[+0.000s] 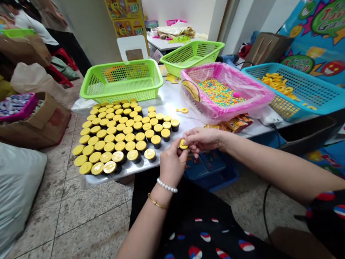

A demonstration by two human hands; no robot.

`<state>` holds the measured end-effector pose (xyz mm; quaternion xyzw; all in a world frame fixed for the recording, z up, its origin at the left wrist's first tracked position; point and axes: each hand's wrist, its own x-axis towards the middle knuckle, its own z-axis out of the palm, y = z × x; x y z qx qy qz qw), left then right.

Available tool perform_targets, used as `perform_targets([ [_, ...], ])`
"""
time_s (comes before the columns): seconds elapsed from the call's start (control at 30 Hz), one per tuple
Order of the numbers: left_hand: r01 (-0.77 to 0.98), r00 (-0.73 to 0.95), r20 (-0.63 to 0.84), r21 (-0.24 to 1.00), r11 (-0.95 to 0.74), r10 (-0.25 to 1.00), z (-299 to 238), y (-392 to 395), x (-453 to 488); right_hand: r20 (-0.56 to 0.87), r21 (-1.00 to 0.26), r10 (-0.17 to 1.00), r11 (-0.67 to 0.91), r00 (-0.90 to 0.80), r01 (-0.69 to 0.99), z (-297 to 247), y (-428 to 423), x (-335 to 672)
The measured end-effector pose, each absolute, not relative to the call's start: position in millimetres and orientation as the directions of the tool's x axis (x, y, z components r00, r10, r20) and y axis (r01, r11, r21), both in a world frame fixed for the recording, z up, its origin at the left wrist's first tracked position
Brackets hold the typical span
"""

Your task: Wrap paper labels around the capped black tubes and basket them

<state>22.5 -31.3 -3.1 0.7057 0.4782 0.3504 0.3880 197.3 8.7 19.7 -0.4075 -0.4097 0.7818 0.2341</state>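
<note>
Near the table's front edge, my left hand [172, 160] is closed around a small dark cup with a yellow lid [183, 144]. My right hand [203, 139] meets it from the other side, its thumb and fingers pressed on the lid. Left of my hands, many dark cups with yellow lids [119, 137] stand upright in close rows on the white table [173, 94]. A single yellow ring-ended piece [183, 110] lies on the table beyond my hands. The bottom of the held cup is hidden by my fingers.
Behind the cups are two green baskets [122, 97] [193, 52]. A pink plastic-lined basin [235, 110] holds colourful small candies; a blue basket [322, 108] holds yellow ring pieces. Orange packets [235, 123] lie before the basin. A white sack [7, 185] stands left on the floor.
</note>
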Motion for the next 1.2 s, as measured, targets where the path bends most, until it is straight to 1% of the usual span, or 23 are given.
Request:
perform_targets([
  [0.17, 0.383, 0.305, 0.133, 0.889, -0.249, 0.943, -6.1, -31.4, 22.7, -0.495, -0.81, 0.654, -0.586, -0.572, 0.032, 24.3, 13.2, 196.7],
  [0.23, 0.39, 0.308, 0.149, 0.881, -0.267, 0.94, -7.9, -30.8, 22.7, -0.49, -0.833, 0.677, -0.55, -0.55, 0.066, 26.4, 12.2, 194.4],
  [0.37, 0.437, 0.298, 0.172, 0.85, -0.295, 0.939, -10.3, -29.8, 22.6, -0.434, -0.891, 0.764, -0.443, -0.477, 0.101, 26.8, 7.0, 189.0],
  [0.53, 0.516, 0.274, 0.165, 0.806, -0.289, 0.948, -6.9, -30.6, 23.8, -0.367, -0.921, 0.831, -0.389, -0.417, 0.036, 20.7, 0.9, 186.8],
  [0.67, 0.505, 0.304, 0.136, 0.816, -0.28, 0.943, 1.1, -31.4, 23.9, -0.303, -0.941, 0.859, -0.338, -0.412, -0.013, 17.6, -0.9, 188.8],
  [0.77, 0.515, 0.31, 0.11, 0.816, -0.264, 0.944, 5.6, -31.7, 24.2, -0.26, -0.946, 0.851, -0.319, -0.457, -0.056, 15.4, -0.6, 193.8],
  [0.9, 0.55, 0.298, 0.122, 0.789, -0.275, 0.947, 4.5, -30.8, 25.8, -0.222, -0.943, 0.84, -0.314, -0.495, -0.111, 9.9, 2.2, 201.5],
  [1.03, 0.564, 0.286, 0.155, 0.771, -0.297, 0.946, 0.5, -29.8, 26.3, -0.214, -0.938, 0.841, -0.319, -0.496, -0.136, 5.7, 4.2, 204.1],
  [1.2, 0.549, 0.328, 0.151, 0.773, -0.319, 0.933, 1.3, -28.7, 24.4, -0.224, -0.936, 0.84, -0.327, -0.494, -0.132, 4.9, 3.3, 203.1],
])
